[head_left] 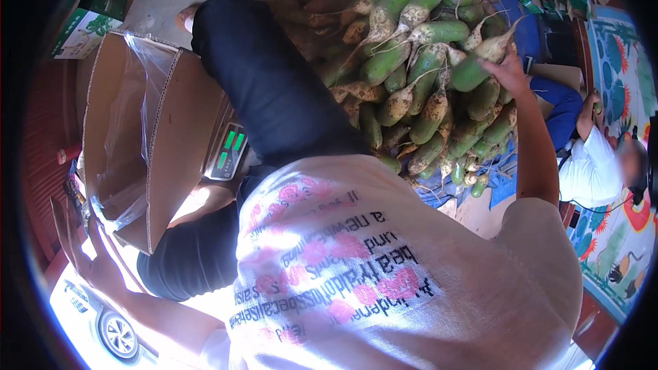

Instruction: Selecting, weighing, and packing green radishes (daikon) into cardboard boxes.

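Observation:
My right hand (pixel 509 72) is closed around a green radish (pixel 469 74) with a pale, soil-marked root end. It is over the right side of a large heap of green radishes (pixel 428 92), many with dirt and thin roots on them. My left hand (pixel 92 264) is at the lower left, its fingers stretched out and apart beside the near side of a tall cardboard box (pixel 179 130). Whether those fingers touch the box I cannot tell. Clear plastic film (pixel 147 62) lines the box, and its bottom is hidden from me.
A digital scale (pixel 225 153) with a lit green display is against the box, by my leg. Another person (pixel 593 168) in a white top sits at the right, near a patterned colourful sheet (pixel 620 89). Green-and-white cartons (pixel 86 31) stand far left. A white car (pixel 103 329) shows lower left.

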The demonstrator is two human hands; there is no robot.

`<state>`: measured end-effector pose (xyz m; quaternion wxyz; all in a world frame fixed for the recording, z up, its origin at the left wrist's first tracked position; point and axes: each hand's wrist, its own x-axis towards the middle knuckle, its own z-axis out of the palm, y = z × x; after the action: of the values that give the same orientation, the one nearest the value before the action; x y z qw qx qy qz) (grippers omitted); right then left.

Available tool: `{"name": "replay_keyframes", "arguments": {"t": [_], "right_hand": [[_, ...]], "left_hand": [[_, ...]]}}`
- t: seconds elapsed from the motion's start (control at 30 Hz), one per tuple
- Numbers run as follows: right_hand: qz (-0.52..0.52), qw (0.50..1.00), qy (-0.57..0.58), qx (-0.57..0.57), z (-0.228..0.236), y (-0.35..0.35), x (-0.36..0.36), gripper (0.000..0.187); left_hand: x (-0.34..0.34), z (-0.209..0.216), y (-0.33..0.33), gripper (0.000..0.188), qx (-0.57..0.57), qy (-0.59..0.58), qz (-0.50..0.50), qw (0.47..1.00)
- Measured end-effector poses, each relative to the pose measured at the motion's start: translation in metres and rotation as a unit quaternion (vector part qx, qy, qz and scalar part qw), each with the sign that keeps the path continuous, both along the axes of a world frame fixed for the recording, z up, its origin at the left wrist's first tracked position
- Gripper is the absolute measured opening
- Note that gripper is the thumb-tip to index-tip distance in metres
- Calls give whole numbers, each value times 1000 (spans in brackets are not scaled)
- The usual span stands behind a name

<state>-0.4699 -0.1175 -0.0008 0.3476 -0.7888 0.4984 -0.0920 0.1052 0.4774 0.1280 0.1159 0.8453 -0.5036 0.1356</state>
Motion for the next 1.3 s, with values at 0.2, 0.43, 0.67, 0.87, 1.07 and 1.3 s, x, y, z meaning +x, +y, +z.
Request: {"name": "replay_keyframes", "arguments": {"t": [0.2, 0.43, 0.67, 0.87, 1.07, 1.3], "right_hand": [[-182, 936, -254, 163, 56, 16, 77, 48], [-195, 830, -384, 354, 66, 103, 226, 72], [-86, 898, -159, 401, 125, 89, 205, 75], [196, 946, 43, -253, 140, 107, 236, 82], [291, 951, -10, -101, 91, 86, 252, 86], [273, 953, -60, 115, 69, 71, 240, 86]], "left_hand": [[-82, -24, -160, 49, -172, 397, -59, 900], [-153, -77, -322, 70, -260, 784, -218, 519], [-122, -96, -353, 55, -216, 874, -130, 415], [-114, -108, -370, 51, -168, 910, -82, 370], [-125, -98, -389, 53, -143, 905, -26, 399], [-136, -115, -402, 48, -139, 863, 37, 485]]}}
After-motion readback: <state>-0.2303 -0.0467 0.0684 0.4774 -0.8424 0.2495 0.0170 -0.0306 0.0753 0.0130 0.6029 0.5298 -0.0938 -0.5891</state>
